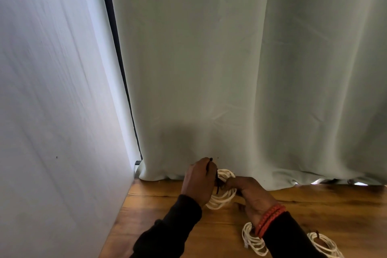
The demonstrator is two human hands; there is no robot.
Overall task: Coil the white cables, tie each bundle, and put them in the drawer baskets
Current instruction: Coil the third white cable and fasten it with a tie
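**Tying a white cable coil at table's back edge**

Both hands up at the back edge of the wooden table [159,205], just short of the pale green curtain [209,69] hanging down onto it. Left hand [199,180] curled, pinching a thin dark tie [209,166], one end poking up above the knuckles, rest running down across the coil. Right hand [249,192] curled too, fingers gripping the white cable coil [222,199] from the right side. Coil held between the two hands, upright-ish, lower loops hanging below the left wrist; touching the table or not, cannot tell. Red beaded bracelet [270,219] on right wrist, dark sleeves on both arms.

Two more white bundles flat on the table near the front edge: second coil [250,241] partly under the right forearm, third coil [324,245] toward the front right corner, small dark tie visible on its top. White wall [52,90] along the table's left edge.
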